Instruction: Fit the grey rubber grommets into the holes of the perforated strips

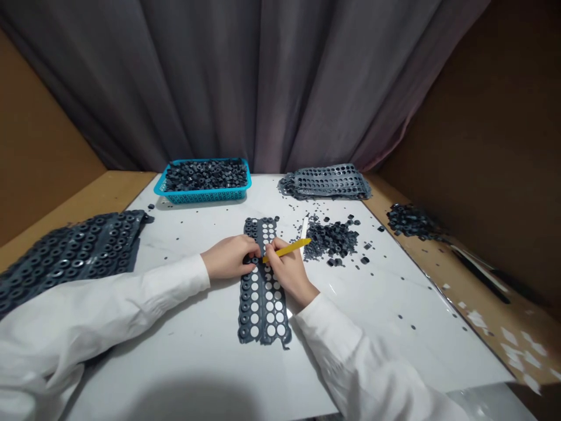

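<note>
A dark rubber sheet [262, 292] lies lengthwise before me, with raised rings down its left side and rows of round holes through which white shows. My left hand [230, 256] rests at its left edge, thumb and fingers closed on the sheet's rings; the exact pinch is partly hidden. Held in my right hand [289, 275] is a yellow pen-shaped tool [289, 248], slanting up to the right. Its lower end meets the middle of the sheet near my left fingertips. What kind of tip it has is too small to tell.
A blue basket [201, 195] of small dark pieces stands at the back left. Stacked perforated sheets [328, 181] lie back right. Loose dark pieces [333, 238] and a white strip [304, 228] are right of my hand. Another ringed sheet [83, 248] lies left; a black-handled tool [486, 278] lies far right.
</note>
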`<state>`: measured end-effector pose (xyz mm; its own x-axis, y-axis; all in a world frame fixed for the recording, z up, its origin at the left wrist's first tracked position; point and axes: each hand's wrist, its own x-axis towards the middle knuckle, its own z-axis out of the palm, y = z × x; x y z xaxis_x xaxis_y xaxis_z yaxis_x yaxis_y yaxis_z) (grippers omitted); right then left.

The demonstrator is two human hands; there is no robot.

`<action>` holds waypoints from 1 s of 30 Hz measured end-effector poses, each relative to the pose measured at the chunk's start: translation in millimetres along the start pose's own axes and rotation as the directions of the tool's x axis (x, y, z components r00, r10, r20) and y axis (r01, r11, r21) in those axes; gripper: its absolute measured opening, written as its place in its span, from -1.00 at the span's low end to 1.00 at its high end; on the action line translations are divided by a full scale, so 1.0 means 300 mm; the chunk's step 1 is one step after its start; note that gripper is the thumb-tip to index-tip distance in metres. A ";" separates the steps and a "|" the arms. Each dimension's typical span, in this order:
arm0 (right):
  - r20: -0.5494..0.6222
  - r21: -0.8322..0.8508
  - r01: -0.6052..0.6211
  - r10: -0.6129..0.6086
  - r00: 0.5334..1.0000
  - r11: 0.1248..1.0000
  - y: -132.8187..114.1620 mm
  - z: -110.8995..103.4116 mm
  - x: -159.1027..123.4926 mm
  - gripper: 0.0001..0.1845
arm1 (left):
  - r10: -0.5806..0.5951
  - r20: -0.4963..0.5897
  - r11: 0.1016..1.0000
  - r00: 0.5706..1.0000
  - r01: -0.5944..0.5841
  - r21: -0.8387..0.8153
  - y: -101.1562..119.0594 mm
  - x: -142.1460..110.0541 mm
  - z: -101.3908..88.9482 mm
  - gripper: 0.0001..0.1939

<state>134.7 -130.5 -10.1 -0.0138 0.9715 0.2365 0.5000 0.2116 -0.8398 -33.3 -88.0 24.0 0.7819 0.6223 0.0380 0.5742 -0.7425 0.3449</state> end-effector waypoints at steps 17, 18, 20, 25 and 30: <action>0.165 -0.058 -0.123 0.131 0.978 0.991 -0.005 -0.026 0.018 -0.73 | -0.473 -0.178 0.627 0.863 0.188 -0.756 -0.082 -0.009 -0.053 -0.82; 0.164 -0.033 -0.132 0.136 0.977 0.991 0.002 -0.027 0.013 -0.73 | -0.551 -0.131 0.475 0.824 0.181 -0.861 -0.112 -0.018 -0.084 -0.84; 0.145 0.025 -0.147 0.142 0.979 0.989 0.016 -0.026 0.003 -0.71 | -0.665 -0.077 0.234 0.743 0.110 -0.966 -0.196 -0.050 -0.157 -0.91; 0.079 0.201 -0.168 0.155 0.985 0.965 0.037 -0.018 -0.011 -0.65 | -0.874 -0.279 0.385 0.399 0.218 -0.897 -0.477 -0.219 -0.336 -0.85; 0.075 0.258 -0.179 0.165 0.983 0.949 0.026 -0.016 -0.007 -0.61 | -0.906 -0.303 0.419 0.294 0.532 -0.736 -0.661 -0.345 -0.380 -0.85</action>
<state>142.7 -131.6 -14.7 0.0044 0.9983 0.0575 0.2538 0.0545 -0.9657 -255.8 23.0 58.5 -0.3641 0.9312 -0.0171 0.4780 0.2026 0.8547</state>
